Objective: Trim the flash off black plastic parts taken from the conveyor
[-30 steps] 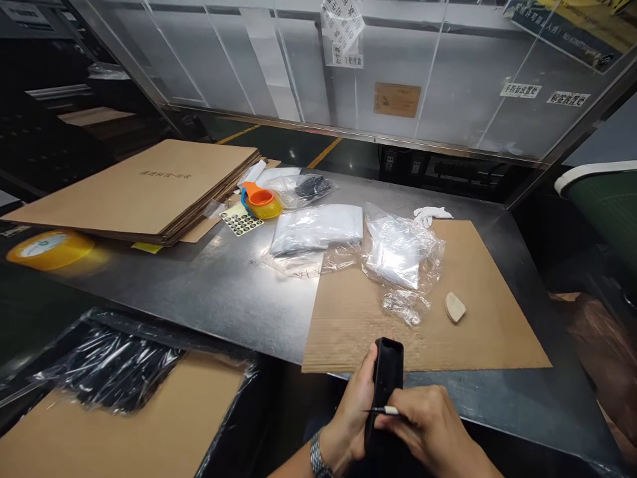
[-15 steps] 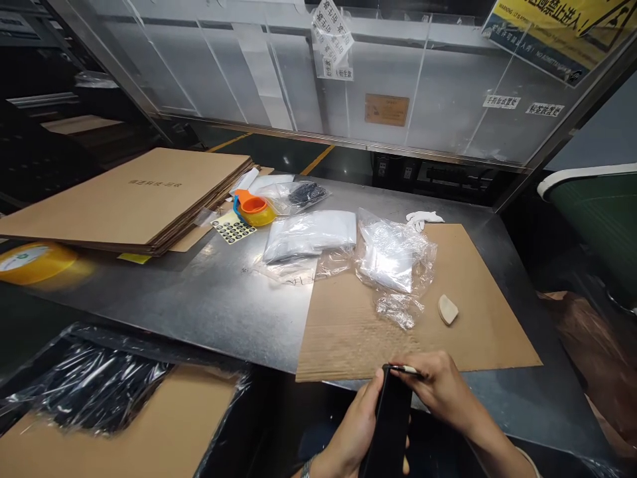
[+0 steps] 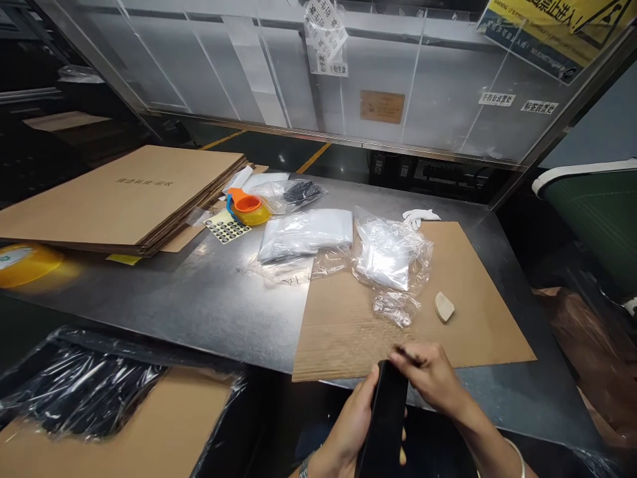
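Observation:
A long flat black object (image 3: pixel 385 418) is gripped by my left hand (image 3: pixel 354 421), the thumb along its left edge and fingertips showing past its right edge. My right hand (image 3: pixel 432 378) pinches a small dark thin tool (image 3: pixel 409 356), blurred, just above the black object's top right corner. Under and beyond my hands lies a flat cardboard sheet (image 3: pixel 478 292). On it sit a small beige pad (image 3: pixel 444 307) and a crumpled clear plastic bag (image 3: pixel 391 255) with something white in it.
Stacked cardboard (image 3: pixel 149 199) covers the back left of the metal table (image 3: pixel 223 305). Nearby are an orange and yellow tape roll (image 3: pixel 249 207), a sticker sheet (image 3: pixel 226 227), white packets (image 3: pixel 306 232) and a white glove (image 3: pixel 421 217). A plastic-lined box (image 3: pixel 189 405) stands lower left.
My right hand has lifted the small tool slightly off the black object's top end and turned it, its tip now pointing up and left. The view has shifted slightly.

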The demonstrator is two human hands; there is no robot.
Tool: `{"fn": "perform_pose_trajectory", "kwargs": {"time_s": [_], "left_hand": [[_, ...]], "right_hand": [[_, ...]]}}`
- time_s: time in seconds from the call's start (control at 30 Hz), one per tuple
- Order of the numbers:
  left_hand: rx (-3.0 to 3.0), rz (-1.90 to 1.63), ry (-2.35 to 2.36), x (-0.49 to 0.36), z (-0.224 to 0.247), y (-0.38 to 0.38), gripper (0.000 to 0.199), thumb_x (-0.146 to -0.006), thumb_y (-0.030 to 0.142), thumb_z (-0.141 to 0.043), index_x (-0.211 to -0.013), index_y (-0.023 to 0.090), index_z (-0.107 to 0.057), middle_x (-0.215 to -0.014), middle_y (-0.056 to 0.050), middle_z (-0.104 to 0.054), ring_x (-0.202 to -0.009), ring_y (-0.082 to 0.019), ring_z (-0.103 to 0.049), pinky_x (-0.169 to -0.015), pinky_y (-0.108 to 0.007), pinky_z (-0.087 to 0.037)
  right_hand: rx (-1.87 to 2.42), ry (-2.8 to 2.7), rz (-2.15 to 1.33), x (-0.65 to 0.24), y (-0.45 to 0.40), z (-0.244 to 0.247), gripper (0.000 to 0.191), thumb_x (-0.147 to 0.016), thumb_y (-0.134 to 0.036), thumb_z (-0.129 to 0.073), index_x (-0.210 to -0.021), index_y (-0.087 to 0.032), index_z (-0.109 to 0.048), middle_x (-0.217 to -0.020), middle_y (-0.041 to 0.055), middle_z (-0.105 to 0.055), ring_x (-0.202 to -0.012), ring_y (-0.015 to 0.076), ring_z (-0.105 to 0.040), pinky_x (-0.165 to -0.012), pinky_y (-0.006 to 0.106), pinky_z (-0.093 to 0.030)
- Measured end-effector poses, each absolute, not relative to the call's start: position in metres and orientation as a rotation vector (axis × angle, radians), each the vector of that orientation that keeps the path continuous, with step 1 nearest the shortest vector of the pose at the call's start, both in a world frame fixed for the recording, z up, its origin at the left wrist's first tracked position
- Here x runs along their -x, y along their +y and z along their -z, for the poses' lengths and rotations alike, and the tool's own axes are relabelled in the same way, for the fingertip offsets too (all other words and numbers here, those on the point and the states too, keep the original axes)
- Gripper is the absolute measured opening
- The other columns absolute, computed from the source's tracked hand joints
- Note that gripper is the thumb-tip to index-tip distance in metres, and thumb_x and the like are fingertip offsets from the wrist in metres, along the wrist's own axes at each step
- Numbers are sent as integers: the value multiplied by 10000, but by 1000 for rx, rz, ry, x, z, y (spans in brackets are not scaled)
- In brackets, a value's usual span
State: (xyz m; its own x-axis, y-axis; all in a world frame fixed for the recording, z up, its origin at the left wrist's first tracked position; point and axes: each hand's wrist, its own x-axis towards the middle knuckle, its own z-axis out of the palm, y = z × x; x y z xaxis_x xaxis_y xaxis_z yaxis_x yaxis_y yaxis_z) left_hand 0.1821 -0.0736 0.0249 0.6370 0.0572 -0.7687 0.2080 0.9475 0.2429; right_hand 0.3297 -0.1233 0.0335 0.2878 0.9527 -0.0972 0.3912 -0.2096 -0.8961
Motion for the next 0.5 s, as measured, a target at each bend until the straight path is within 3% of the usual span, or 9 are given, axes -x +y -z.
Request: {"fn": "perform_pose_trajectory", "kwargs": {"time_s": [0.1,0.2,0.33,0.43,0.5], "left_hand": [[-295,-98,913,-182,-27,-66,571,-808,619,-404,-969,110,-606,-580,-40,-625,-379,-140,-566,-351,-217,-418],[-327,-407,968,-181,-26,-60,531,-818,558,-465,-1165,163,-543,-638,-13,-634,-467,-135,-596,-441,-226,-469],[-487,-686,1029,-181,-22,-59,516,-816,529,-499,-1204,193,-553,-845,-41,-686,-810,-184,-650,-744,-283,-519],[-617,-754,1063,-180,-20,-62,457,-828,529,-478,-1163,242,-599,-1169,-28,-627,-1187,-187,-481,-1029,-273,-336],[-636,-734,1051,-179,-21,-65,436,-844,528,-449,-1163,272,-599,-1305,3,-540,-1284,-176,-368,-1093,-277,-226]], "right_hand": [[1831,-1043,-845,-327,-129,-26,358,-906,-432,-387,-678,-178,-495,-505,-65,-355,-458,82,-338,-450,204,-268],[1872,-1036,-972,-312,-142,-22,292,-840,-447,-504,-760,-169,-537,-525,-68,-386,-485,87,-357,-474,209,-274],[1907,-1093,-1168,-285,-154,-17,231,-782,-385,-560,-707,-171,-513,-568,-54,-421,-549,98,-384,-522,218,-276],[1926,-1077,-1166,-273,-154,-16,252,-785,-340,-500,-603,-182,-426,-574,-41,-418,-564,102,-382,-523,222,-268],[1961,-1049,-1149,-272,-150,-17,245,-769,-335,-498,-591,-185,-420,-547,-45,-402,-540,100,-371,-507,224,-256]]}}
